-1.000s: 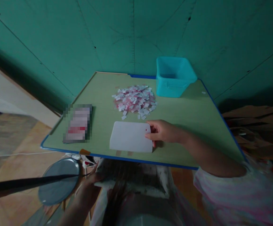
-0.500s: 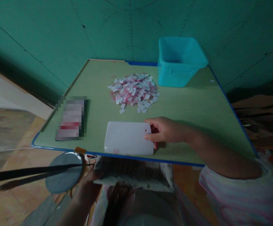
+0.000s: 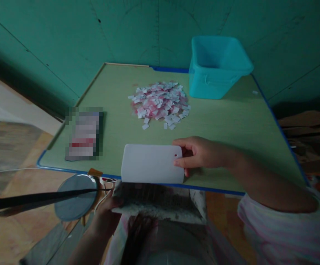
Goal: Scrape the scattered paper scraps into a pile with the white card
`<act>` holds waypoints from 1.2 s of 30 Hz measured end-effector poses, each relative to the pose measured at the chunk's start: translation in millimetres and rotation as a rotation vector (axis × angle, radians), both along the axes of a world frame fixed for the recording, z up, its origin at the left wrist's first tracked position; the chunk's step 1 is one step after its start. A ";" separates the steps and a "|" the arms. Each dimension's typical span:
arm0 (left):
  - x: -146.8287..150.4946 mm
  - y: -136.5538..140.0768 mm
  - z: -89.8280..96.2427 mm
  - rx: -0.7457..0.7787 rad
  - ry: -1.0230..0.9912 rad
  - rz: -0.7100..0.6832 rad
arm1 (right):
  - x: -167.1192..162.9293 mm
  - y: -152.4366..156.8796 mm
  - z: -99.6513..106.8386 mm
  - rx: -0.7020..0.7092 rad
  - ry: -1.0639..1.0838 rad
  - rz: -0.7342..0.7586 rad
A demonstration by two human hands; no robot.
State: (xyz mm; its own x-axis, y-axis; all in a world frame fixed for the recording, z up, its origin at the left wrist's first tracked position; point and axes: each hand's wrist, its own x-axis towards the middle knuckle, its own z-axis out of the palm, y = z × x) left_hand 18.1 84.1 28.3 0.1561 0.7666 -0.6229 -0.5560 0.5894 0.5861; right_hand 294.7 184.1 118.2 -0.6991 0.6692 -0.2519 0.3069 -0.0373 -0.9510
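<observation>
My right hand [image 3: 189, 154] grips the right end of a white rectangular plastic board [image 3: 151, 163], thumb on top by a small hole and fingers around the side edge. The board lies near the table's front edge and reaches slightly past it. Below that edge, my left hand [image 3: 110, 204] is closed on the left side of a whitish, dark-stained bag [image 3: 160, 217], whose mouth gapes upward; its fingers are partly hidden. A heap of small white and pink paper squares [image 3: 160, 101] lies on the table beyond the board.
On the green table [image 3: 220, 125], a turquoise bucket [image 3: 217, 81] stands at the back right. A phone-like object [image 3: 84, 134], its face pixelated, lies at the left. Below are a round grey stool [image 3: 75, 198] and a dark strap [image 3: 38, 200]. A green wall [image 3: 138, 33] rises behind.
The white board in my right hand has come slightly toward me, its near edge now over the table's front edge. My left hand stays on the bag. The view has shifted a little.
</observation>
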 end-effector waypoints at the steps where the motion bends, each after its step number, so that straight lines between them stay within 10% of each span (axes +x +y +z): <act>1: 0.0 -0.1 -1.0 0.003 -0.014 -0.009 | 0.8 0.9 0.0 -0.013 0.016 -0.022; 8: -3.4 -2.9 -8.6 -0.002 -0.039 -0.008 | 5.0 8.7 -2.2 0.015 0.044 -0.181; 36: 5.9 -13.7 -4.5 0.051 -0.020 -0.063 | -9.0 0.6 -5.5 0.014 0.037 -0.027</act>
